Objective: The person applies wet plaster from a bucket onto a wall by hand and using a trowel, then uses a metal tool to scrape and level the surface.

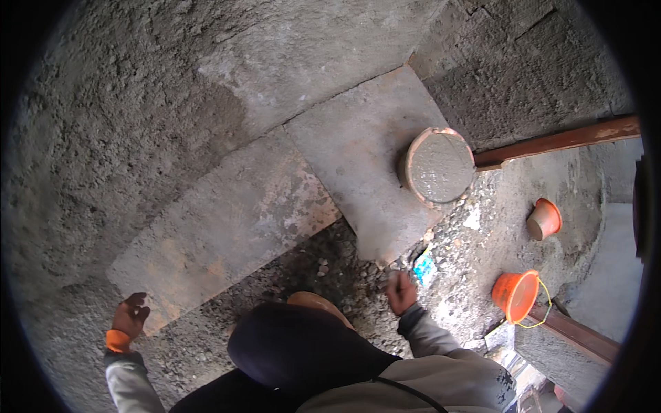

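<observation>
My left hand [131,314], with an orange band at the wrist, is at the near left end of a long grey board [227,213]. Its thumb and fingers are apart with nothing between them; whether it touches the board's edge I cannot tell. Over the gravelly ground in front of my body is my right hand [399,292], its fingers smeared by motion. A blue and white wrapper [424,268] lies just beyond it. Farther off, a round tub [409,172] filled with wet grey mortar stands on a second grey slab [365,124].
Rough plastered walls [138,103] rise beyond the boards. To the right are an orange bucket [506,292] with a yellow handle, tipped, and a smaller orange-rimmed bucket [542,221]. A reddish-brown beam [564,143] runs along the right. Loose rubble [330,255] covers the ground near my knee.
</observation>
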A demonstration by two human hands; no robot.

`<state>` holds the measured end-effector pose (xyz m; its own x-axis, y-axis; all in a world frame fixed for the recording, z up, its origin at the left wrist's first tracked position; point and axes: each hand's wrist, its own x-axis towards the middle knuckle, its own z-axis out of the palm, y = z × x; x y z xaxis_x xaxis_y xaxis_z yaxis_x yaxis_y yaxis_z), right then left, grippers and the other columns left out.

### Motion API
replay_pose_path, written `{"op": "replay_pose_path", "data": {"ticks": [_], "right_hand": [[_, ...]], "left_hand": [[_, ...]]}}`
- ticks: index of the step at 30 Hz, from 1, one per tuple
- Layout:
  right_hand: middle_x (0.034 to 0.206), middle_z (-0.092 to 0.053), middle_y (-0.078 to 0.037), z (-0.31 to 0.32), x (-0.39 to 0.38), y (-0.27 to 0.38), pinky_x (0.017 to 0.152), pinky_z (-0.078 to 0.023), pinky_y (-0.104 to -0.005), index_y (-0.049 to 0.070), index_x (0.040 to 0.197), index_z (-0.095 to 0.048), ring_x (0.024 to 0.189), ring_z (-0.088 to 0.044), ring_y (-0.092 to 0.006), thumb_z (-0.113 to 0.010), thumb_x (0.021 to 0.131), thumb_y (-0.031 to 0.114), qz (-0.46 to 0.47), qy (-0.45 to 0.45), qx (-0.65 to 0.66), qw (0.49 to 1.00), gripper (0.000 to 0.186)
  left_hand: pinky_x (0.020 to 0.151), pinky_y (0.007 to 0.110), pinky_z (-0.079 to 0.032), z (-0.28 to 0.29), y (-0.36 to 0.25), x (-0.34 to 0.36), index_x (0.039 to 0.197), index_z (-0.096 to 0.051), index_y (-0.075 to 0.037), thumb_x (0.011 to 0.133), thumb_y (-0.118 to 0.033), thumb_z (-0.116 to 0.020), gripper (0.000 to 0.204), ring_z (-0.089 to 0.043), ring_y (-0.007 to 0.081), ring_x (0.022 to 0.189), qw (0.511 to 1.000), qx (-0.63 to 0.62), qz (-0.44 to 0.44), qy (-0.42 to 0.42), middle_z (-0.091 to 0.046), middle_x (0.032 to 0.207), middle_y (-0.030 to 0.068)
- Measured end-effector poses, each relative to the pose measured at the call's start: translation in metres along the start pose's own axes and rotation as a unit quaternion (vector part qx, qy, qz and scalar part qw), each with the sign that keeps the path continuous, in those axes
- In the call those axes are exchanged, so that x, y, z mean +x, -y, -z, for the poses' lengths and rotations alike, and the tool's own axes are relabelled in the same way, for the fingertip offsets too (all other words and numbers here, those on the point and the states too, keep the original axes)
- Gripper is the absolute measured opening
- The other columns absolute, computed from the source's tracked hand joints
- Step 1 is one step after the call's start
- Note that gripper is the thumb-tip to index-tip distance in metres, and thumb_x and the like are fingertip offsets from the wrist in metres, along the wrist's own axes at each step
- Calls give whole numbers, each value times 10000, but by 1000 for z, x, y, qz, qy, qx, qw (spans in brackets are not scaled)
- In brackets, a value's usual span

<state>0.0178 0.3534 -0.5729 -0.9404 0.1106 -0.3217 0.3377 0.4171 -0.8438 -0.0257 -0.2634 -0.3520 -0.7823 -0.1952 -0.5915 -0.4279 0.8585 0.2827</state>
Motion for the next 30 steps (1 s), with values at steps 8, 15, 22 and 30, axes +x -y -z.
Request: {"op": "replay_pose_path", "data": {"ticks": [8,15,22,30], "right_hand": [[832,-601,-218,179,95,58,703,-468,-491,77,1043,-490,762,-584,-420,-492,848,259,1,-198,-376,905,266],[971,-605,-288,158,206,42,809,-480,-458,-42,1040,-560,937,-590,-416,-607,747,236,-127,-9,-400,907,406],[560,-536,-107,98,193,25,338,-400,-351,-20,787,-601,383,-497,-202,-548,787,124,-175,-61,207,961,153],[660,-534,-83,89,163,22,384,-426,-318,-2,961,-521,461,-503,-177,-478,765,96,-127,-106,411,897,224]], "left_hand": [[725,294,-487,-24,20,16,1102,-580,-51,744,-49,-665,367,-584,171,796,1000,-4,-3,-21,-606,880,66],[681,317,-506,-36,87,38,1107,-576,-49,765,-85,-643,350,-623,207,750,974,-227,-9,24,-634,882,118],[742,332,-512,17,-50,9,1138,-566,-43,772,-135,-646,386,-647,259,838,998,26,-58,-17,-642,982,187],[776,340,-505,26,-40,3,1149,-552,-21,779,-153,-653,406,-640,251,874,997,57,-51,-26,-647,976,154]]}}
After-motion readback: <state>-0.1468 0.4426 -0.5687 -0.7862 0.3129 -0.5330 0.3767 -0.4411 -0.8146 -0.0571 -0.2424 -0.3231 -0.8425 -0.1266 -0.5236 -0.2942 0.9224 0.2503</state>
